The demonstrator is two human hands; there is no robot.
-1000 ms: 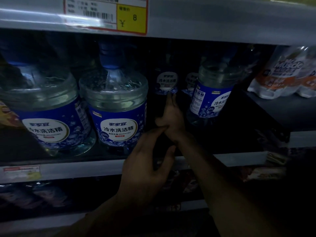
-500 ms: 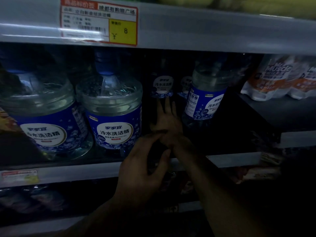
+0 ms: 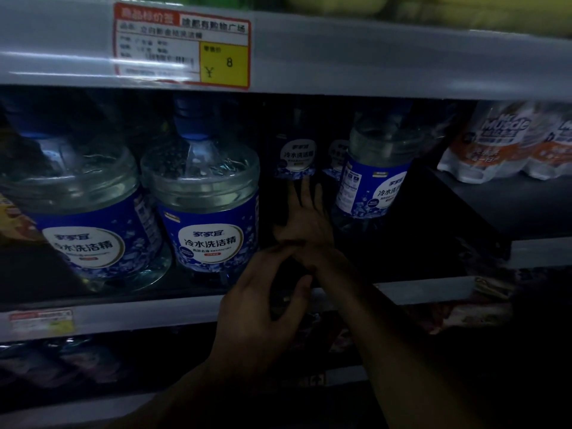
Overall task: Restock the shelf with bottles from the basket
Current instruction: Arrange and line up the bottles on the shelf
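Clear detergent bottles with blue labels stand on the dim middle shelf [image 3: 418, 291]: two large ones at the left [image 3: 77, 212] [image 3: 204, 209] and one further right [image 3: 376, 178]. In the gap between them, a smaller bottle [image 3: 295, 159] stands at the back. My right hand [image 3: 305, 218] reaches into this gap, fingers straight, with the fingertips just under that back bottle's label. My left hand [image 3: 263, 311] is at the shelf's front edge, thumb and fingers curled round a dark object [image 3: 286, 284] that is too dark to identify. No basket is in view.
A price tag [image 3: 182, 46] sits on the upper shelf rail. White and orange packs [image 3: 507, 147] lie on the shelf to the right. Another tag [image 3: 41, 322] is on the lower rail, with dark goods below it.
My right hand has spread its fingers flat and reached slightly deeper toward the back bottle. My left hand has stayed at the shelf edge. The view has shifted a little.
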